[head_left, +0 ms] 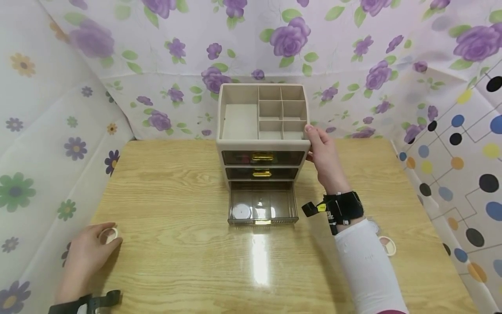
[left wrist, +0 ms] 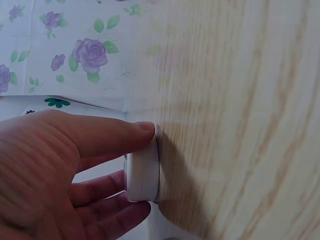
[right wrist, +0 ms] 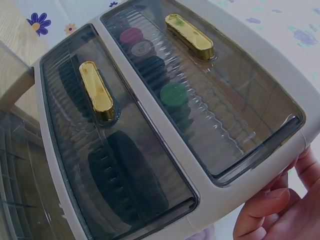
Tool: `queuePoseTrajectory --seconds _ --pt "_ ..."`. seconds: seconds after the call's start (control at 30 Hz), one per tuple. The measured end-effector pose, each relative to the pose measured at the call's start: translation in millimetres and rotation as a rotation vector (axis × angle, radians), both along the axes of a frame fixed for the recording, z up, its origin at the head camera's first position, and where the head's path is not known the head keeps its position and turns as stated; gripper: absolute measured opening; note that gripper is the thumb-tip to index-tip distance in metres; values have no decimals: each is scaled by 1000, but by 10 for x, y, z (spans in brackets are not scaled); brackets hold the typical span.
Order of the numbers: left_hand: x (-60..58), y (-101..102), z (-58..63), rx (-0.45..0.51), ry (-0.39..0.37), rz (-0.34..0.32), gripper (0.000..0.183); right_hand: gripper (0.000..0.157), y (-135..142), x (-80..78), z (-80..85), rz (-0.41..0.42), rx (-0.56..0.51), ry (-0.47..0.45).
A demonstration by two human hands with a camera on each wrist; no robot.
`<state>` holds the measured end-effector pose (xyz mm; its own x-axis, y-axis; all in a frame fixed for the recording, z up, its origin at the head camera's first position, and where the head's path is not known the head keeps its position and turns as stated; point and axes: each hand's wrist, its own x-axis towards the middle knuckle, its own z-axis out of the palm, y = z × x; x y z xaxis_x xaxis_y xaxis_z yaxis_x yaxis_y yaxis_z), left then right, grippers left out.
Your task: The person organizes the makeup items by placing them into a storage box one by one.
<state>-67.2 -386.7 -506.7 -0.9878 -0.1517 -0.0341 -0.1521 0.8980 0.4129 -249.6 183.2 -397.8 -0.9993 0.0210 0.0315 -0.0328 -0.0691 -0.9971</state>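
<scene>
At the table's left edge, my left hand (head_left: 88, 250) pinches a small round white compact (head_left: 108, 235) with a clear top. In the left wrist view the thumb and fingers hold its white side wall (left wrist: 143, 175), close to the wood. My right hand (head_left: 324, 155) grips the right side of a beige drawer organizer (head_left: 260, 143), thumb at its top rim and fingers along the side. Its bottom drawer (head_left: 278, 205) is pulled out with a round white item (head_left: 241, 211) inside. The upper drawer (right wrist: 220, 105) and middle drawer (right wrist: 125, 165) are closed, with gold handles.
To the right, partly behind my sleeve, lie another round compact (head_left: 387, 246) and a clear round piece (head_left: 373, 226). The organizer's top has one large compartment (head_left: 240, 120) and several small ones. Flowered cloth (head_left: 164, 87) hangs behind the wooden table (head_left: 176, 261).
</scene>
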Motion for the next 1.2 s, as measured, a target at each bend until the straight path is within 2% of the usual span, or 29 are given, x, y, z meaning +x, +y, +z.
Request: queuePoseTrajectory --seconds 0.43,0.8,0.97,1.2 --pt "-18 48 -21 2 7 19 46 29 8 -14 -11 7 7 5" --pt "-47 145 -41 30 71 -34 46 30 5 -19 -26 5 9 20" --pt "-91 248 7 37 99 -82 50 30 8 -21 -27 6 13 16" --pt "-180 480 117 91 193 -152 46 29 9 -30 -30 11 1 18"
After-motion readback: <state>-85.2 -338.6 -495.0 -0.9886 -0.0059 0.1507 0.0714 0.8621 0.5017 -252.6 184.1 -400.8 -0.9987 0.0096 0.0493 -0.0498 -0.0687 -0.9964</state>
